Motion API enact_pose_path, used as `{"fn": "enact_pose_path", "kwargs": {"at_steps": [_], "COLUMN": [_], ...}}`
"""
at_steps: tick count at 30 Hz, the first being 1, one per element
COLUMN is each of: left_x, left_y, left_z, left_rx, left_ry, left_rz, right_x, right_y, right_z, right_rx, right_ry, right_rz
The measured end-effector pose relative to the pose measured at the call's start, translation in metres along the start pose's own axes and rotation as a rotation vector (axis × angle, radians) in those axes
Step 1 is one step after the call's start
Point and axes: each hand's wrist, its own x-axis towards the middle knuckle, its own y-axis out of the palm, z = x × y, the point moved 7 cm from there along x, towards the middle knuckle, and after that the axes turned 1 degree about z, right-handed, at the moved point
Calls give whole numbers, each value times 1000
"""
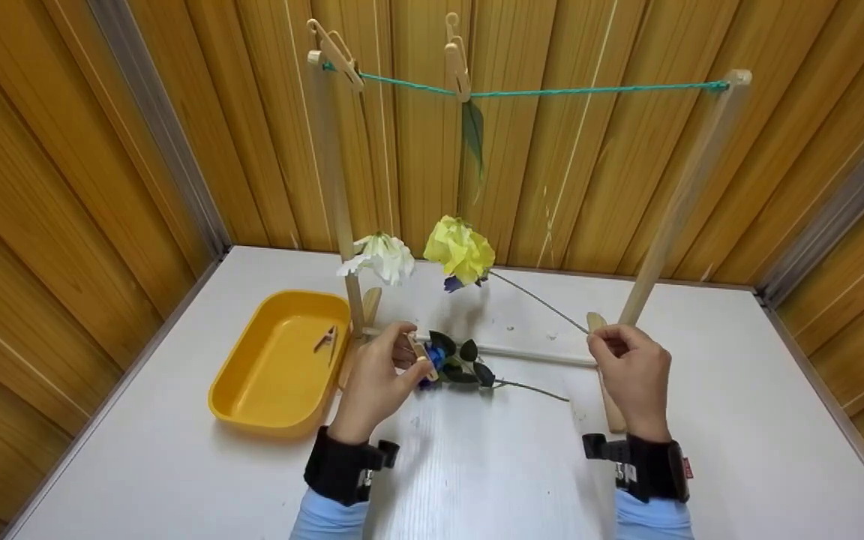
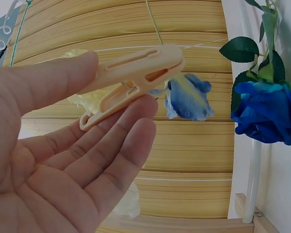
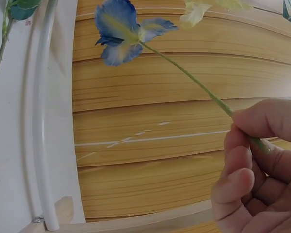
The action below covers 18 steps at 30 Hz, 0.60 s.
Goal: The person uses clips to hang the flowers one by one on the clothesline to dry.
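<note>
My left hand holds a beige clothespin between thumb and fingers. Between the thumb and fingers of my right hand is the lower stem of a blue artificial flower with a yellow streak. In the head view that bloom is mostly hidden behind a hanging yellow flower. On the tabletop, just right of my left hand, lies a blue rose with dark leaves, its stem pointing right.
A wooden frame carries a green string with two clothespins on it. The yellow flower and a white flower hang head down below. At left stands a yellow basin holding another clothespin.
</note>
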Motion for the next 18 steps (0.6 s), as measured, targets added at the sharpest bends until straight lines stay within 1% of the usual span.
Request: {"fn": "enact_pose_path", "kwargs": {"at_steps": [5,7,10,12,15,18], "left_x": [0,0,0,0,0,0], "left_y": [0,0,0,-1,-2,-5], "left_z": [-1,-1,-1,-1,-1,-3], "left_rx": [-9,-10,-10,-8,-1,7], "left_ry": [1,1,-7,-13,-20,-17], "left_rz": [-2,-1,4,5,0,-6], "right_x": [0,0,-1,-2,-5,-5], "right_y": [-20,-26,-32,-34,-37,-37], "right_z": [15,23,36,45,59,74], "right_rx": [60,86,126,154,210,250], "right_ry": [-71,-117,-215,-279,-347,-406], "right_rz": [-172,-231,-305,-345,-394,-392]}}
